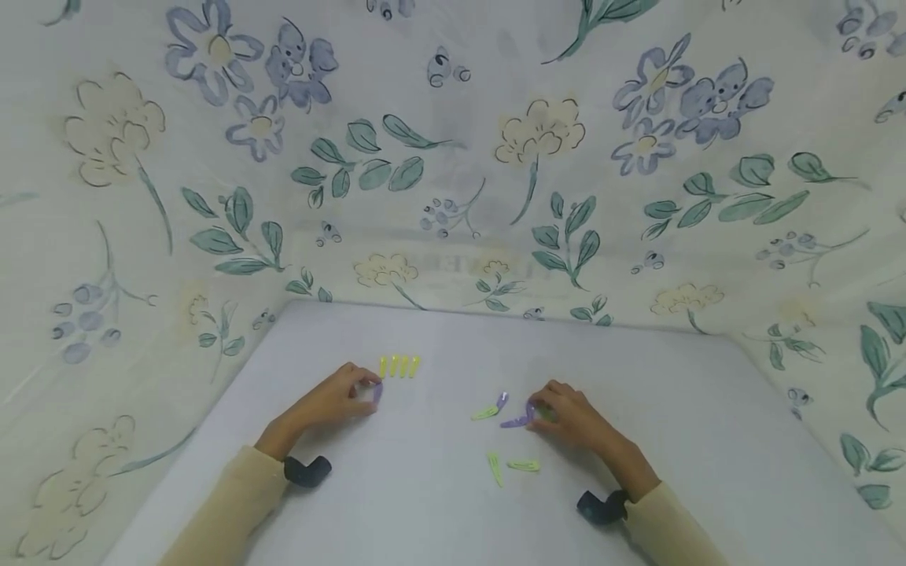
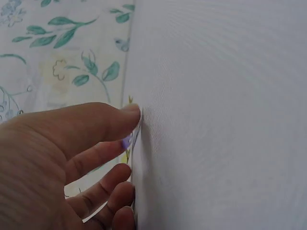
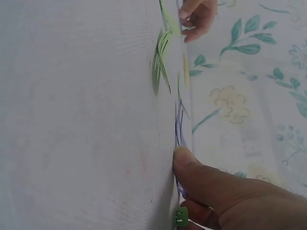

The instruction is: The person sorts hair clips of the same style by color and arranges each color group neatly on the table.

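Observation:
At the left of the white table, my left hand (image 1: 336,401) pinches a purple hair clip (image 1: 378,391) between thumb and forefinger, at the tabletop. Just beyond it, several yellow hair clips (image 1: 403,366) stand side by side in a row. My right hand (image 1: 572,418) has its thumb and forefinger on another purple hair clip (image 1: 530,410). A further purple clip (image 1: 514,423) lies beside those fingertips. Partly hidden by the right hand is a green clip (image 3: 182,216), near its fingers in the right wrist view.
Left of the right hand, a light green clip (image 1: 485,413) and a purple clip (image 1: 503,399) lie end to end. Nearer me are two more green clips (image 1: 495,468). Floral cloth (image 1: 453,267) rises behind and beside the white table (image 1: 425,503).

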`<state>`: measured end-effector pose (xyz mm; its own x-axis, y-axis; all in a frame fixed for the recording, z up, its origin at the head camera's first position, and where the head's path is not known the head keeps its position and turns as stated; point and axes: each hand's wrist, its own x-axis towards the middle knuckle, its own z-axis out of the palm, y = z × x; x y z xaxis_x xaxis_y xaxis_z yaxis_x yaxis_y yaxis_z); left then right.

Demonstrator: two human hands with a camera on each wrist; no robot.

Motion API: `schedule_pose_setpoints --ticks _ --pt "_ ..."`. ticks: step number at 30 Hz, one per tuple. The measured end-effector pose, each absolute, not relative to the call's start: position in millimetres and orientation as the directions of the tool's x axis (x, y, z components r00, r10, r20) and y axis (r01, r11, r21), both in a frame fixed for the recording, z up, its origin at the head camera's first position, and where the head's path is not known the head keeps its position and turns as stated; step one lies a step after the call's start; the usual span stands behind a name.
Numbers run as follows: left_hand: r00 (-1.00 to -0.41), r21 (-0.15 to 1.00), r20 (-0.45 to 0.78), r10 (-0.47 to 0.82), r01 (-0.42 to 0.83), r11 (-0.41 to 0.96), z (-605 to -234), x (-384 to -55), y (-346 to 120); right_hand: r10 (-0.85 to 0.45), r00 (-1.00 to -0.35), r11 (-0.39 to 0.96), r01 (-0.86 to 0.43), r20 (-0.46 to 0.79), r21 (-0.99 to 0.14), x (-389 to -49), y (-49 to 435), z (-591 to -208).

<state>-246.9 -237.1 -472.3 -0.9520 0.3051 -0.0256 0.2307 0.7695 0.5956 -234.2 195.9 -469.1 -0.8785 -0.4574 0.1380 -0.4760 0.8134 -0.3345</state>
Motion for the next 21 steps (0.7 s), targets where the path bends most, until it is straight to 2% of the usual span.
schedule_pose_setpoints --ticks 4,11,17,21 --pt "-0.955 0.605 -0.024 0.297 0.222 0.765 -474 -246 -235 -0.440 -0.886 0.809 -0.462 0.146 -0.364 -233 197 -471" --pt "-0.966 0.605 -0.068 0.250 0.160 0.780 -485 -242 -234 -0.452 -0.874 0.801 -0.486 0.179 -0.350 -226 200 -479" --pt "-0.966 0.599 -0.026 0.259 0.193 0.777 -489 -248 -236 -0.445 -0.877 0.802 -0.480 0.180 -0.356 -225 200 -477" --pt "-0.976 0.579 0.000 0.220 0.179 0.796 -492 -249 -237 -0.463 -0.868 0.794 -0.497 0.181 -0.350 -230 198 -473"
